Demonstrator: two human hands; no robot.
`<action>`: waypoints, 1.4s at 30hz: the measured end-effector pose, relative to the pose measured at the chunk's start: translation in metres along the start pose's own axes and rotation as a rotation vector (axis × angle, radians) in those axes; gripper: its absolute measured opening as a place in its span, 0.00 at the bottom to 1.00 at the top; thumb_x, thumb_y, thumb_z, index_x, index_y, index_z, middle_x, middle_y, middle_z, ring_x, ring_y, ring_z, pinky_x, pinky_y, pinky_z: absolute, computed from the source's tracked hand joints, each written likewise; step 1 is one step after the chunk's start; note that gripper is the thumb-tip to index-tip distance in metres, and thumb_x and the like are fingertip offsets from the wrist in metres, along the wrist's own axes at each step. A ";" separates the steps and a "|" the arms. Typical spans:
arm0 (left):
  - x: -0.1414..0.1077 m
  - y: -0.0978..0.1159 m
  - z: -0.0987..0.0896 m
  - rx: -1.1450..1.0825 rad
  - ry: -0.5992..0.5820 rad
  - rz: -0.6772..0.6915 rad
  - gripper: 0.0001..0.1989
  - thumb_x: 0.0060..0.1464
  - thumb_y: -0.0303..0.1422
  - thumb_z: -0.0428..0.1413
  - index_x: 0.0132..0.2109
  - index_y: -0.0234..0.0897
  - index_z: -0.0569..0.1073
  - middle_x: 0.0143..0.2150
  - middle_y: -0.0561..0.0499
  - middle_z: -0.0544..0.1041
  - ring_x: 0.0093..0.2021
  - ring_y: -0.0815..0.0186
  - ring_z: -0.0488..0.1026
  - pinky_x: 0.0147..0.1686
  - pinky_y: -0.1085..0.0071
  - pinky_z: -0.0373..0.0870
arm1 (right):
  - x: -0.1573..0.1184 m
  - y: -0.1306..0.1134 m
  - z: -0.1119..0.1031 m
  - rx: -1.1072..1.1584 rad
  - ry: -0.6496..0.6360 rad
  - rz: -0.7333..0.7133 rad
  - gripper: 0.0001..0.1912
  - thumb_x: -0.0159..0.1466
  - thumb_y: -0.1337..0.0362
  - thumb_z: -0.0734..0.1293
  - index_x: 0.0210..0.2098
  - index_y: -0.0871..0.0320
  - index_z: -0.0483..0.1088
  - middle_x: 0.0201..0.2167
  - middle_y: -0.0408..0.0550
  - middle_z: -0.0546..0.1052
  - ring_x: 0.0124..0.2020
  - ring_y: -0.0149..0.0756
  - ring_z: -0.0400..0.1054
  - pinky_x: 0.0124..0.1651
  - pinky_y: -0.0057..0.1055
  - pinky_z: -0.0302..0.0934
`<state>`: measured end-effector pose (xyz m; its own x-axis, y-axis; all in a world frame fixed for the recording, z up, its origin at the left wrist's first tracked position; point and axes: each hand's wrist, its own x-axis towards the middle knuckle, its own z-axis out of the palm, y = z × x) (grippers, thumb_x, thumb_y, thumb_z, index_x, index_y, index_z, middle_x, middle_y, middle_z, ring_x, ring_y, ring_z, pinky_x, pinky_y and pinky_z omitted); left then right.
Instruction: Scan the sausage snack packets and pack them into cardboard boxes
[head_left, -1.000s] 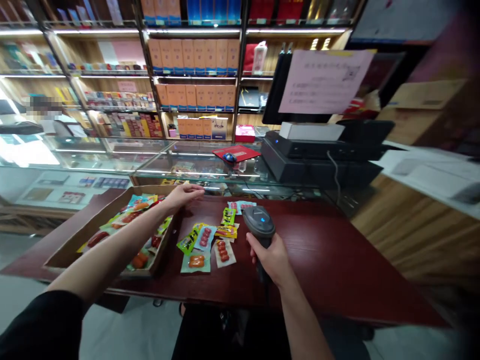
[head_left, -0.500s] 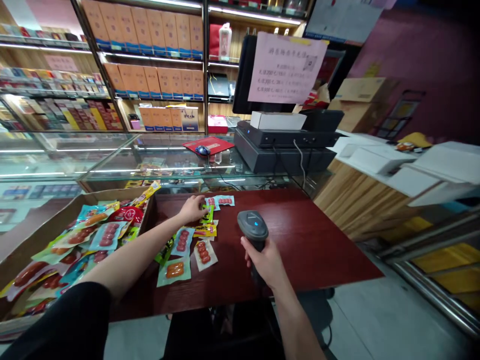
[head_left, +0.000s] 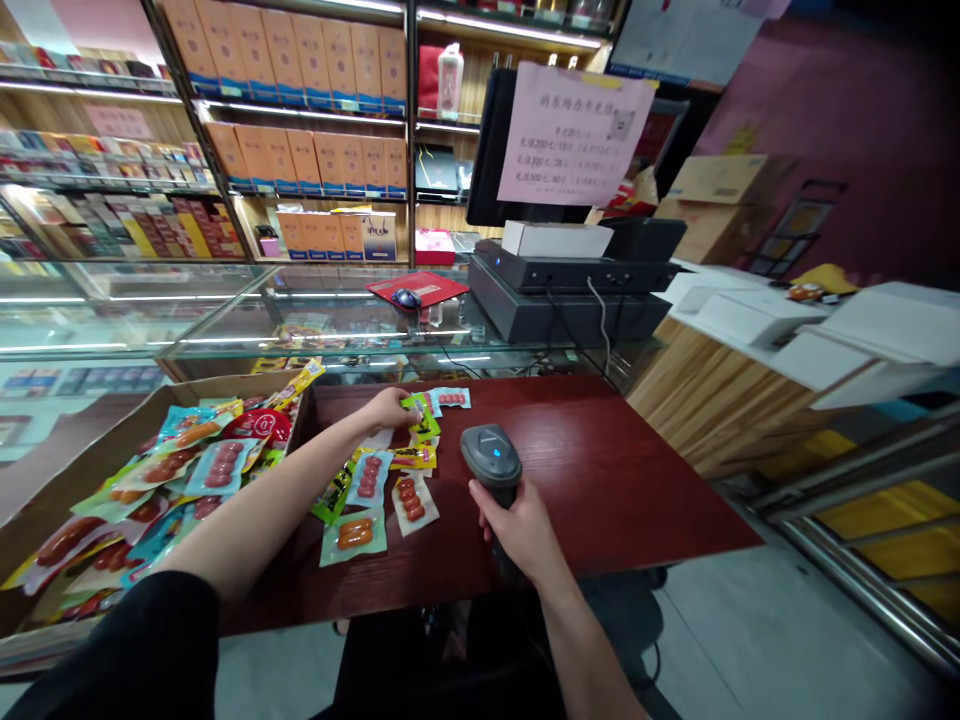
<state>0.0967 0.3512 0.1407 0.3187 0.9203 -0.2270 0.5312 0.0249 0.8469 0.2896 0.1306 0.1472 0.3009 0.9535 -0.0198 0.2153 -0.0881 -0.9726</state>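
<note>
My left hand (head_left: 388, 409) is pinching the left end of a green packet (head_left: 425, 421) near the middle of the frame, fingertips sitting close together, while my right hand (head_left: 519, 527) is wrapping the handle of a dark scanner (head_left: 491, 453), just below and right of centre. The green packet is looking light and soft, with a slick film, so I am judging that a flat edge is offering the safest hold, sparing the contents a squeeze; the scanner is probably weighing more, stiff and best gripped by its handle. Small sausage packs (head_left: 368, 477) are lying lower down on the red-brown table (head_left: 600, 480). The pink sheet (head_left: 577, 140), upper right of centre, is showing Chinese lines with 200元, 300元 and 500元; I am failing to read the green packet's dark marks, and making out no brand.
</note>
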 end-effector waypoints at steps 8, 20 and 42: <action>-0.024 0.028 -0.007 -0.662 0.114 0.116 0.25 0.26 0.35 0.76 0.36 0.34 0.80 0.35 0.46 0.83 0.33 0.62 0.80 0.41 0.64 0.77 | 0.003 -0.029 0.024 0.045 -0.056 -0.146 0.16 0.59 0.48 0.71 0.35 0.55 0.71 0.16 0.42 0.73 0.15 0.36 0.68 0.19 0.29 0.62; -0.020 0.027 -0.019 -0.793 0.236 0.148 0.28 0.27 0.34 0.76 0.40 0.31 0.81 0.38 0.45 0.84 0.36 0.63 0.80 0.38 0.70 0.75 | 0.041 -0.054 0.065 -0.054 -0.034 -0.324 0.15 0.58 0.54 0.72 0.40 0.56 0.75 0.26 0.49 0.81 0.34 0.47 0.79 0.29 0.31 0.70; 0.012 -0.001 -0.035 -0.816 0.375 0.147 0.27 0.29 0.37 0.74 0.40 0.33 0.79 0.39 0.45 0.84 0.38 0.58 0.81 0.40 0.65 0.76 | 0.142 -0.028 0.084 -0.168 -0.285 -0.608 0.12 0.58 0.58 0.70 0.37 0.59 0.75 0.35 0.52 0.82 0.37 0.44 0.76 0.42 0.35 0.69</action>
<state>0.0728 0.3753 0.1538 -0.0133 0.9991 -0.0396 -0.2607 0.0348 0.9648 0.2479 0.2924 0.1525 -0.1702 0.8842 0.4350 0.4166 0.4646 -0.7814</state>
